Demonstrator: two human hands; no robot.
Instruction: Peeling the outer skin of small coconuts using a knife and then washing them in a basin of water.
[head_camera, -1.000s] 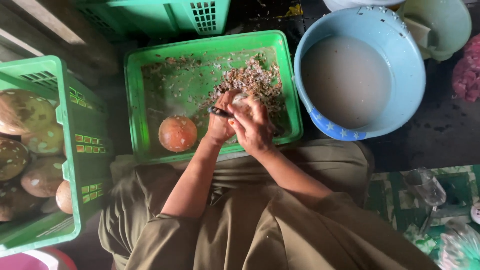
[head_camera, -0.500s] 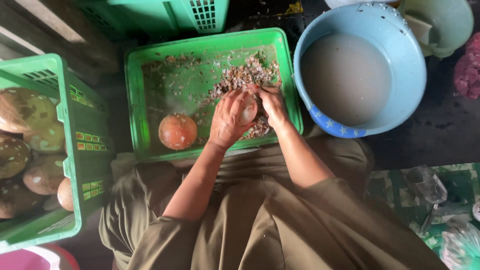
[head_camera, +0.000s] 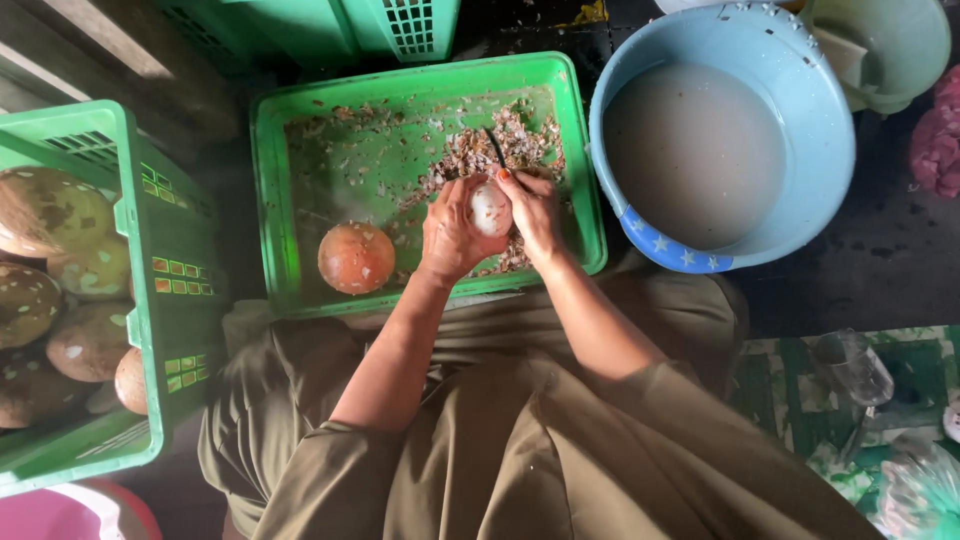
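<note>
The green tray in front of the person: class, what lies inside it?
Inside the green tray lie a round brown fruit and scattered peelings. Both hands hold a pale, peeled piece over it; whatever lies beneath them is covered.

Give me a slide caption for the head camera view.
Both hands peel a pale round fruit with a knife over a green tray.

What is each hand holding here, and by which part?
The left hand cups a pale, peeled round fruit around its side. The right hand grips a dark knife by its handle, blade pointing away over the green tray.
</note>
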